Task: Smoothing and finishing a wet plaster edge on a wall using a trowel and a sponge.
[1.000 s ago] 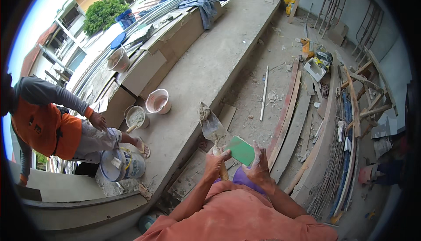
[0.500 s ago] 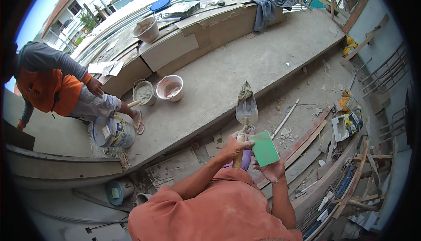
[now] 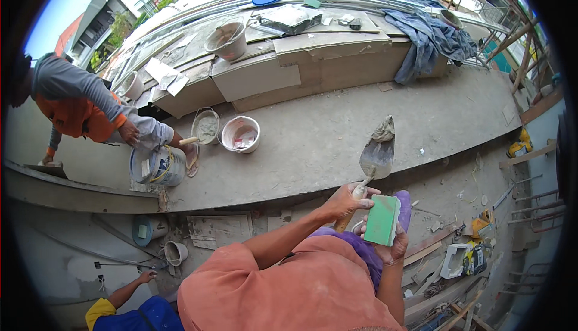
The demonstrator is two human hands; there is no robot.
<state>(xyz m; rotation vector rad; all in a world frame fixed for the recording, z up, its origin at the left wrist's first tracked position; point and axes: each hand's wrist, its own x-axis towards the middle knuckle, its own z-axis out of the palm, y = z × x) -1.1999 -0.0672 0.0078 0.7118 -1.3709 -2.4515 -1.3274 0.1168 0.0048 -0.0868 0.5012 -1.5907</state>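
Note:
My left hand (image 3: 349, 201) grips the wooden handle of a trowel (image 3: 376, 161) held upward over the concrete ledge's front edge, a lump of grey mortar (image 3: 383, 128) on its blade tip. Just right of that handle, my right hand (image 3: 394, 243) holds a flat green rectangular piece (image 3: 379, 216) with a pale, uneven edge. Purple cloth (image 3: 404, 204) shows behind the green piece. On the ledge to the left stand a bucket of grey mix (image 3: 206, 127) with a handle sticking out and a white pail (image 3: 241, 135).
A co-worker in orange (image 3: 78, 111) bends beside a lidded bucket (image 3: 156, 165); another in blue and yellow (image 3: 132, 316) is at lower left. The raised concrete ledge (image 3: 319, 138) crosses ahead, backed by boards, pipes and cloth (image 3: 433, 42). Scrap planks and tools (image 3: 457, 262) lie at right.
The view has swung round, so the ledge runs more level. My hands, trowel and green piece sit further right in view, and the worker in blue has appeared at lower left.

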